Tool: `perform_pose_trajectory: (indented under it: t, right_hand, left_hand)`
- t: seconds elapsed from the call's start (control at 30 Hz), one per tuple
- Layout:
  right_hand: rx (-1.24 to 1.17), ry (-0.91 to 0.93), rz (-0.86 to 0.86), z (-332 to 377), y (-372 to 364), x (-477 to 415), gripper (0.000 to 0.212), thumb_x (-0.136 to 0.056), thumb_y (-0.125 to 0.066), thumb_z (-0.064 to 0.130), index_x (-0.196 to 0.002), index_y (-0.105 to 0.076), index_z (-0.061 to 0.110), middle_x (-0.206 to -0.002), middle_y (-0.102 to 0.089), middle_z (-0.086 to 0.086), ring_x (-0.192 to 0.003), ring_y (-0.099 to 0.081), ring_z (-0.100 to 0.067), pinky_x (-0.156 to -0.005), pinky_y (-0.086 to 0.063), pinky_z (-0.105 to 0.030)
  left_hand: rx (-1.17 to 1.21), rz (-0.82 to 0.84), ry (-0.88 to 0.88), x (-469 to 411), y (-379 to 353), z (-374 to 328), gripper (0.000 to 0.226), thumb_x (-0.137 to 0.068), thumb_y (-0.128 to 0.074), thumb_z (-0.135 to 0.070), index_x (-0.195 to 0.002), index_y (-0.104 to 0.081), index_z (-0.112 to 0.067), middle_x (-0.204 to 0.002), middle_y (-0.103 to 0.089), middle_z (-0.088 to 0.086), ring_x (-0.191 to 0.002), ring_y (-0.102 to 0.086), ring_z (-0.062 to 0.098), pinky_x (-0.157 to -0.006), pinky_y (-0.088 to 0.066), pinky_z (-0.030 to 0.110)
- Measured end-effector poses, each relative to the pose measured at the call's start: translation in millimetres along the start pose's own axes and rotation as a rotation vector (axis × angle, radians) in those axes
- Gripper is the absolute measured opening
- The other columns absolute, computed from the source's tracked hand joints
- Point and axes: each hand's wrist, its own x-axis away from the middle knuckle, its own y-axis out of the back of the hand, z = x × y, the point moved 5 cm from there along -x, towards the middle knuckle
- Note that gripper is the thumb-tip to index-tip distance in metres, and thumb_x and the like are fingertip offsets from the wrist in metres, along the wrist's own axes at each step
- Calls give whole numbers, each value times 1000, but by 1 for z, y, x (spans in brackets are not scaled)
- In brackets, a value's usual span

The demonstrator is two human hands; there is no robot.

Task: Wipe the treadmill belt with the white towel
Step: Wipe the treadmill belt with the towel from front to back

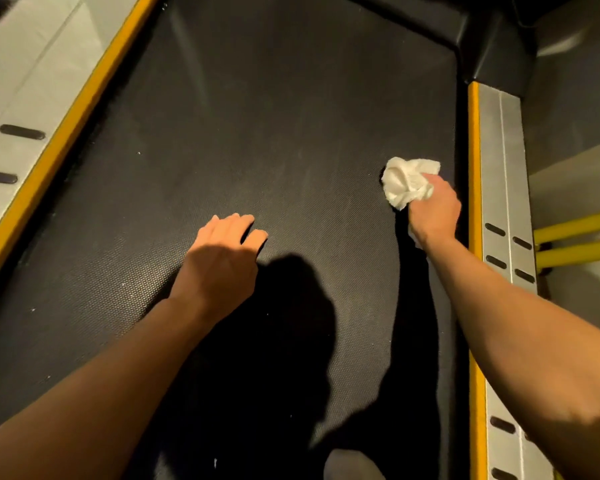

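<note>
Basically, dark textured treadmill belt (pixel 257 133) fills the view, yellow-edged silver side rails (pixel 503 188) on both flanks. Left hand (pixel 222 258) rests mid-belt, fingers loosely bent, holding nothing. Right hand (pixel 433 211) clamps the crumpled white towel (pixel 407 183) on the belt beside the right rail.

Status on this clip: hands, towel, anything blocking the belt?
Right hand grips bunched white towel on treadmill belt, near right edge. Left hand rests on belt, empty. No obstruction ahead.

The treadmill belt (pixel 257 140) is black with a fine dotted texture, edged by yellow strips (pixel 473 202) and silver side rails (pixel 503 188), the towel (pixel 407 183) white.
</note>
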Motion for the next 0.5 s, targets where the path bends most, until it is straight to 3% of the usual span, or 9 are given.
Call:
perform_pose_trajectory:
  t: [0.07,0.17,0.23,0.3,0.33,0.37,0.43,0.5]
  right_hand:
    - [9,136,81,9,-7,35,22,-86,-57,9,-104,-70,12,-99,-66,-1,-96,-63,-24,-70,-33,-10]
    - [-138,254,175,19,-16,106,41,-75,-55,0,-110,-70,15,-114,-65,-6,-106,-57,-19,-87,-37,-12]
    - [-250,359,291,35,-21,161,37,-74,-57,2,-106,-71,14,-110,-66,-5,-104,-53,-5,-89,-37,-12]
    - [-350,494,424,51,-25,215,37,-73,-60,9,-108,-70,18,-112,-61,5,-109,-50,3,-93,-43,-22]
    - [-380,547,441,56,-24,234,40,-70,-62,12,-108,-68,22,-114,-58,8,-111,-52,-3,-93,-45,-29]
    - [-408,539,424,57,-22,241,45,-68,-64,10,-109,-66,27,-114,-57,9,-109,-56,-12,-92,-46,-35]
    - [-460,355,287,49,-14,222,48,-71,-63,7,-112,-63,32,-112,-61,10,-106,-60,-21,-90,-48,-39]
    - [-383,171,144,35,-1,186,45,-79,-57,2,-114,-66,28,-115,-63,6,-106,-59,-15,-93,-45,-27]
  left_hand:
    - [-8,-9,1,0,-1,2,44,-74,-38,-16,-104,-68,-7,-117,-63,20,-109,-61,41,-96,-44,54]
    - [-22,-42,4,2,-2,-2,27,-73,-63,-3,-100,-69,-5,-114,-65,20,-106,-63,41,-93,-46,54]
    - [-32,-49,-17,6,-3,-4,29,-69,-68,2,-97,-70,-4,-111,-66,21,-104,-64,41,-91,-47,54]
    - [-22,-39,-63,12,-3,-7,29,-67,-65,3,-96,-70,-2,-109,-66,23,-102,-65,42,-88,-48,56]
    - [-20,-30,-78,17,-3,-8,28,-68,-63,0,-96,-69,-1,-108,-66,24,-100,-65,43,-87,-48,57]
    - [-23,-17,-82,22,-1,-7,27,-71,-60,-3,-96,-69,0,-106,-65,24,-96,-65,44,-85,-49,56]
    - [-16,0,-64,30,4,-3,26,-76,-51,-8,-96,-67,-1,-101,-63,23,-88,-62,42,-81,-48,51]
    - [-1,23,-31,34,8,3,22,-85,-50,-9,-101,-65,-4,-102,-61,19,-89,-56,39,-82,-44,45]
